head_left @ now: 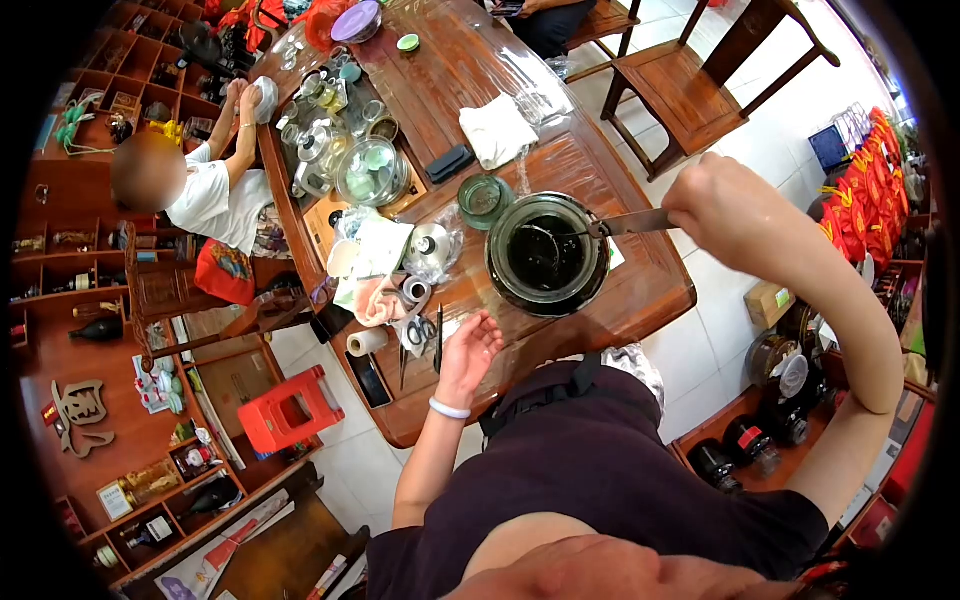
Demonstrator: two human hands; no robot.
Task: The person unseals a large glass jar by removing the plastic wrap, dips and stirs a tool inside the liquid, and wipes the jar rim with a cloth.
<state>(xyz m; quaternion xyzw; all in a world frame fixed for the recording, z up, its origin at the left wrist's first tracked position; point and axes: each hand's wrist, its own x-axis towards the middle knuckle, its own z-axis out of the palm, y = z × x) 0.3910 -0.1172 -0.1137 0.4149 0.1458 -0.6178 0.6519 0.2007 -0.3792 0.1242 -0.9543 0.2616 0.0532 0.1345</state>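
Observation:
A wide glass jar [550,255] of dark liquid stands near the right end of the wooden table. My right hand [722,212] is closed round the flat handle of a ladle [635,222], held over the jar's rim; its far end reaches into the mouth, and its bowl is hard to make out. My left hand [472,347], a white bangle at its wrist, is open with loosely curled fingers by the table's front edge, holding nothing. A smaller green glass jar [484,202] sits just behind the big one.
Scissors [416,332], a paper roll [367,342] and cloths lie left of my left hand. Farther back are a tea tray with a glass bowl [372,170], and a white cloth [497,132]. Another person [225,185] sits at left. A red stool [290,410] and wooden chair [690,85] stand nearby.

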